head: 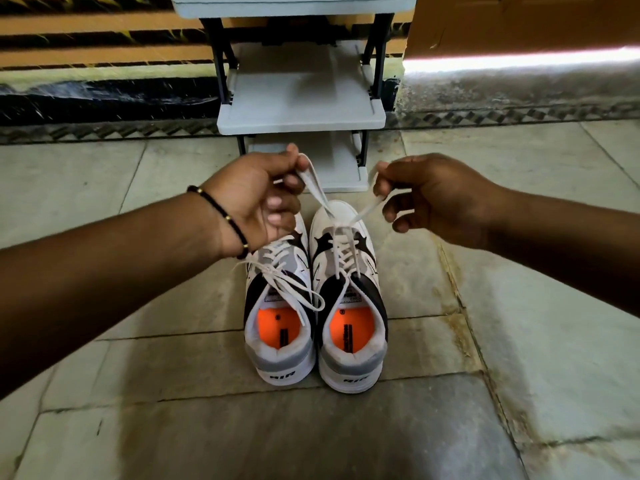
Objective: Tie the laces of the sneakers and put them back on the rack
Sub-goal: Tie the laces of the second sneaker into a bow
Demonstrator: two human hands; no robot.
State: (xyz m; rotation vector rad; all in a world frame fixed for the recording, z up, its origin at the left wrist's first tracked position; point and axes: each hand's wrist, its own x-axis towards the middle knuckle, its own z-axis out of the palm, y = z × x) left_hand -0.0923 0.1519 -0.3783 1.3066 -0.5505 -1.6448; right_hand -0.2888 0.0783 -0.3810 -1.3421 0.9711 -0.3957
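Note:
Two white, grey and black sneakers with orange insoles stand side by side on the tiled floor, toes pointing away from me. The left sneaker (277, 327) has its white laces in a bow. Over the right sneaker (349, 317), my left hand (256, 199) pinches one white lace end (313, 181) and my right hand (429, 195) pinches the other lace end (372, 206). The two ends cross just above the shoe's tongue and are pulled up and apart.
A grey shoe rack (301, 109) with black side frames stands straight ahead against the wall, its stepped shelves bare. A cardboard-coloured surface (519, 22) sits at the upper right. Stone floor tiles (519, 306) surround the shoes.

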